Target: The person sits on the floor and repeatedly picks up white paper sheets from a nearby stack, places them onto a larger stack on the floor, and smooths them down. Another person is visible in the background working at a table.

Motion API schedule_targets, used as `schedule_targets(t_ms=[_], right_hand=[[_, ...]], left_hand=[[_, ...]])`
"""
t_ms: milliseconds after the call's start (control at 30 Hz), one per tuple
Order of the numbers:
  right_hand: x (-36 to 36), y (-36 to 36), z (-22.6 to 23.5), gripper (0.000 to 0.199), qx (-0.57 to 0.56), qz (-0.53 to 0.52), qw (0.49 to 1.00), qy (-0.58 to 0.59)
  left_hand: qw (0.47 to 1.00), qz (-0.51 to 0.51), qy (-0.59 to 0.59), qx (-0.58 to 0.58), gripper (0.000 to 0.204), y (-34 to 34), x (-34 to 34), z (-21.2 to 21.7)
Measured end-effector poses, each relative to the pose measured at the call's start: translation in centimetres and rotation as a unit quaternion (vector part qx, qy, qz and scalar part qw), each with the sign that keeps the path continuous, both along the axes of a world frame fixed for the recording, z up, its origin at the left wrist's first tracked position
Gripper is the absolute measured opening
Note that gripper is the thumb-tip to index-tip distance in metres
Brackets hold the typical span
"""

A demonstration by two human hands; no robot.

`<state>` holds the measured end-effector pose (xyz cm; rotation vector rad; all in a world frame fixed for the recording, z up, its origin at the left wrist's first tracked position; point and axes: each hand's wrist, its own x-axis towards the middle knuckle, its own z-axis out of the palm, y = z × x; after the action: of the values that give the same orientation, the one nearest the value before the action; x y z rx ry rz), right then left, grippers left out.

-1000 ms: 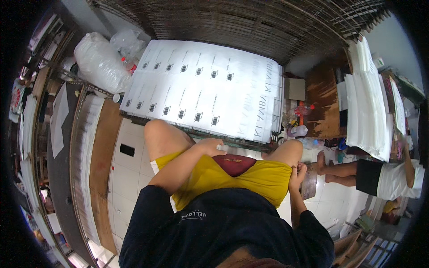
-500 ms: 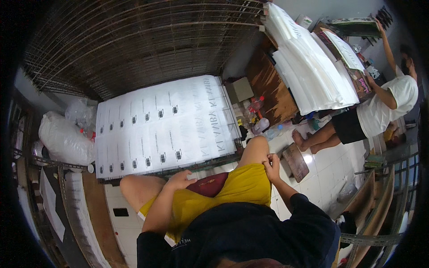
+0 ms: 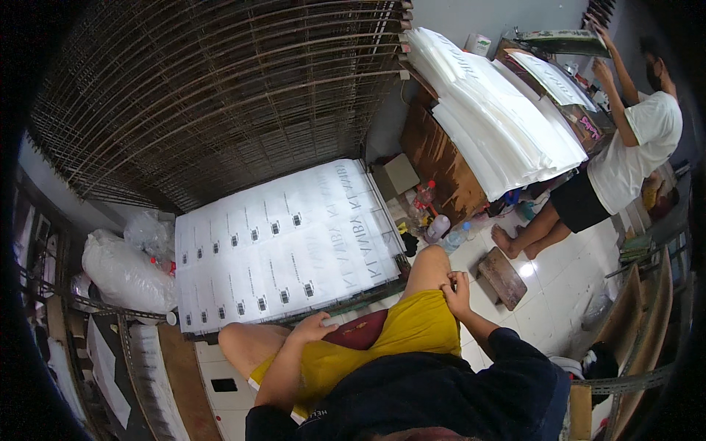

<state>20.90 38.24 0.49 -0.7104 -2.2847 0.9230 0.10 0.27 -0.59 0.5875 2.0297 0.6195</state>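
I am sitting with my knees apart in yellow shorts [image 3: 423, 323]. My left hand [image 3: 312, 328] rests on my left thigh beside a dark red seat [image 3: 360, 331], its fingers stretched out and nothing in them. At my right thigh, my right hand [image 3: 457, 294] has its fingers curled on the hem of the shorts. In front of my knees a large white printed sheet [image 3: 257, 250] lies flat on a wire rack. Rows of small dark marks run along it, with big grey lettering at its right side. Neither hand touches the sheet.
Tiers of metal racks [image 3: 220, 95] tilt up behind the sheet. At the right, a person [image 3: 636, 132] holds up a dark-edged frame [image 3: 566, 44] beside stacked white sheets [image 3: 493, 110]. A wooden stool [image 3: 503, 278], bottles [image 3: 456, 237] and a stuffed plastic bag [image 3: 121, 272] stand around.
My view has tilted upward, so the scene sits lower. The person at the right has raised the lower hand from the sheets to the frame. My hands stay on my thighs.
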Motion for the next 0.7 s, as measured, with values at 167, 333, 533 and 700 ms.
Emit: schedule_targets(t_ms=[167,333,533,700], right_hand=[[0.3,0.6,-0.3,0.030,-0.028,0.003,0.998,-0.053],[-0.2,0.2,0.4,0.023,0.019,0.006,1.000,-0.006],[0.3,0.5,-1.2,0.023,-0.002,-0.009,1.000,0.006],[0.3,0.3,-1.3,0.024,-0.008,0.007,1.000,0.002]], left_hand=[[0.999,-0.009,-0.016,-0.028,0.072,-0.1,-0.2,-0.2],[1.000,-0.003,0.008,-0.021,0.072,-0.4,-0.2,-0.9],[0.981,0.072,0.102,0.148,0.049,-0.9,0.3,3.2],[0.868,0.119,0.420,0.236,0.044,-4.1,-4.3,22.7]])
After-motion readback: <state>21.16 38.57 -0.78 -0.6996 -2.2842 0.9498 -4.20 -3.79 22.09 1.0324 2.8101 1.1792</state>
